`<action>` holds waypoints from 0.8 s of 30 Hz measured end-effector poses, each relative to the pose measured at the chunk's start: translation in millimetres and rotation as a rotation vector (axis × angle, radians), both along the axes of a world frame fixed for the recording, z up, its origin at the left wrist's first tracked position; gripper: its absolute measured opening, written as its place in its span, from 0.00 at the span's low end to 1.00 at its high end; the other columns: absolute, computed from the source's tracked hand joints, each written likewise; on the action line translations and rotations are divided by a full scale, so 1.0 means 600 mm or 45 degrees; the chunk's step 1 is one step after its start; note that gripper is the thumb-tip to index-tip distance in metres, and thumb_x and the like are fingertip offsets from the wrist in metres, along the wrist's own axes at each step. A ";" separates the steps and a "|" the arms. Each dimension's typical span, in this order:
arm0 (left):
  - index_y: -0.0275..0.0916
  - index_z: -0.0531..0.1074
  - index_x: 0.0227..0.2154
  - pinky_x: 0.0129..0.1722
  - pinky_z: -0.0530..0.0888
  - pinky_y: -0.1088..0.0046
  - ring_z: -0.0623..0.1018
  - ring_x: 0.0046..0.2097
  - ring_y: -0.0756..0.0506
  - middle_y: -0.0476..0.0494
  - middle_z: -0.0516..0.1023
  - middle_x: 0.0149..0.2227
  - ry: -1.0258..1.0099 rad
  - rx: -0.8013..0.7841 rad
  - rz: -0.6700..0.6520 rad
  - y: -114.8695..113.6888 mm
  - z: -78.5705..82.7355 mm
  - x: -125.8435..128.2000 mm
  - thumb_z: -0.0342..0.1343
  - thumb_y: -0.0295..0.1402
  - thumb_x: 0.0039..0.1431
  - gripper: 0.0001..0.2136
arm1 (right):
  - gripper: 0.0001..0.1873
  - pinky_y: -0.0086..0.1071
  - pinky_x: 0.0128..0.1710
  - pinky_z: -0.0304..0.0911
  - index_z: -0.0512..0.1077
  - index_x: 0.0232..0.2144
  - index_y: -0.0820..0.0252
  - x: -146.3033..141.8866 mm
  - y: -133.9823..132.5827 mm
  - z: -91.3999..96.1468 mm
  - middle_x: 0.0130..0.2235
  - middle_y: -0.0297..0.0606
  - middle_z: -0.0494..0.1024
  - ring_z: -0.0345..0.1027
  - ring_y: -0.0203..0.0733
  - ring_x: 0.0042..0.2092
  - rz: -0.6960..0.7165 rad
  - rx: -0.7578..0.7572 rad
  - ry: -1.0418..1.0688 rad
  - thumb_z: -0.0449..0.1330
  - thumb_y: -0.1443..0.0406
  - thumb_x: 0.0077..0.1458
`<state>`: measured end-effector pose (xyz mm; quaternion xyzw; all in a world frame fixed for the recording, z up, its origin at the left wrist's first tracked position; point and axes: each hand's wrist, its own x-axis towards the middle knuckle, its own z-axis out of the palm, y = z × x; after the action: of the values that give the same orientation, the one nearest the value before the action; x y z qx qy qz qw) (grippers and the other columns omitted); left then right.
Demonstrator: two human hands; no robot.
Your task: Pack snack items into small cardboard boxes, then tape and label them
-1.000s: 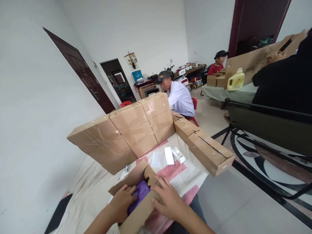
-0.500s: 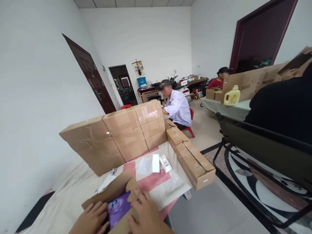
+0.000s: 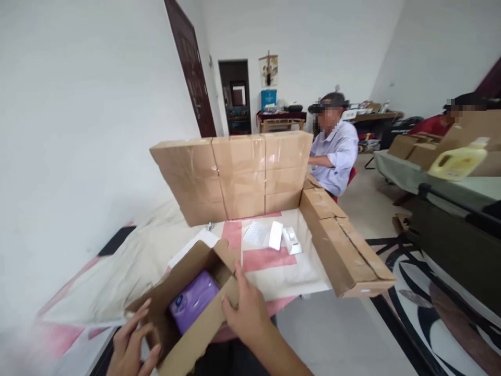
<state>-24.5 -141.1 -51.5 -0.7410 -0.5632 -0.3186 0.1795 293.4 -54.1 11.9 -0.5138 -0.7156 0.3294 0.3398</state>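
An uncovered cardboard box is tilted at the near edge of the cloth-covered table. Inside it lies a purple plastic-wrapped pack with a small dark blue mark. My right hand grips the right end of the box, its thumb on the near side and fingers along the end flap. At the left end, my left hand has its fingers curled at the box's edge; part of that grip is hard to make out. White paper lies just behind the box.
Taped cardboard boxes form a wall at the back of the table. Long cartons line its right edge. A sticker sheet and a white tape dispenser lie mid-table. Beyond sits a person in a pale shirt.
The view has swung, so the scene sits further right and the box shows more of its inside. My left hand has shifted to the box's left end; my right hand stays at the right end.
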 end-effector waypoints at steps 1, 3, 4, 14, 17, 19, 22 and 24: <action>0.42 0.66 0.45 0.52 0.77 0.48 0.73 0.61 0.31 0.29 0.68 0.59 -0.024 0.006 -0.018 0.007 0.009 0.007 0.51 0.36 0.63 0.09 | 0.46 0.56 0.58 0.68 0.48 0.74 0.63 -0.002 -0.007 -0.005 0.62 0.56 0.73 0.72 0.63 0.60 -0.038 -0.012 0.025 0.59 0.64 0.56; 0.40 0.66 0.43 0.55 0.75 0.51 0.72 0.62 0.33 0.29 0.67 0.58 -0.067 0.073 -0.119 0.035 0.020 0.017 0.48 0.37 0.67 0.08 | 0.47 0.54 0.60 0.68 0.46 0.74 0.62 -0.002 -0.016 -0.015 0.63 0.54 0.73 0.71 0.60 0.61 -0.113 0.026 0.100 0.59 0.65 0.56; 0.40 0.66 0.43 0.57 0.75 0.51 0.72 0.62 0.34 0.31 0.67 0.56 -0.095 0.121 -0.192 0.053 0.022 0.020 0.46 0.37 0.68 0.08 | 0.46 0.52 0.60 0.68 0.47 0.73 0.61 0.000 -0.019 -0.019 0.63 0.53 0.72 0.70 0.59 0.62 -0.152 0.077 0.131 0.59 0.65 0.56; 0.44 0.72 0.55 0.71 0.60 0.51 0.63 0.71 0.40 0.40 0.73 0.63 0.154 0.057 -0.597 0.234 0.074 0.042 0.46 0.31 0.70 0.16 | 0.21 0.39 0.50 0.73 0.75 0.55 0.55 0.072 -0.022 -0.013 0.57 0.46 0.62 0.72 0.44 0.48 -0.134 0.236 0.166 0.61 0.59 0.60; 0.48 0.62 0.67 0.69 0.63 0.64 0.69 0.67 0.45 0.47 0.73 0.65 0.435 -0.241 -0.728 0.237 0.100 0.004 0.48 0.35 0.71 0.23 | 0.35 0.40 0.51 0.71 0.72 0.60 0.52 0.083 -0.021 -0.009 0.58 0.45 0.60 0.70 0.45 0.47 0.057 0.287 0.034 0.70 0.50 0.52; 0.48 0.57 0.70 0.68 0.66 0.63 0.69 0.68 0.44 0.45 0.69 0.67 0.365 -0.291 -0.733 0.225 0.107 -0.015 0.46 0.36 0.72 0.25 | 0.37 0.38 0.49 0.70 0.72 0.60 0.49 0.081 -0.016 -0.009 0.56 0.43 0.62 0.69 0.44 0.47 0.154 0.309 -0.064 0.73 0.50 0.49; 0.49 0.53 0.71 0.69 0.65 0.53 0.59 0.73 0.37 0.40 0.53 0.74 -0.002 -0.250 -0.555 0.207 0.110 -0.018 0.46 0.36 0.72 0.27 | 0.26 0.34 0.45 0.68 0.75 0.56 0.47 0.064 -0.008 -0.012 0.52 0.40 0.64 0.69 0.42 0.46 0.136 0.268 -0.060 0.69 0.57 0.55; 0.46 0.50 0.72 0.69 0.64 0.49 0.56 0.74 0.35 0.36 0.48 0.75 -0.196 -0.265 -0.473 0.206 0.113 -0.011 0.46 0.39 0.72 0.28 | 0.15 0.33 0.46 0.67 0.78 0.48 0.52 0.044 -0.001 -0.016 0.48 0.38 0.64 0.68 0.40 0.45 0.024 0.205 0.079 0.66 0.58 0.59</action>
<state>-30.8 -17.7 16.5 -0.8201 -0.4588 -0.3418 -0.0033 319.6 -54.7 2.5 -0.4678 -0.7337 0.2897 0.3987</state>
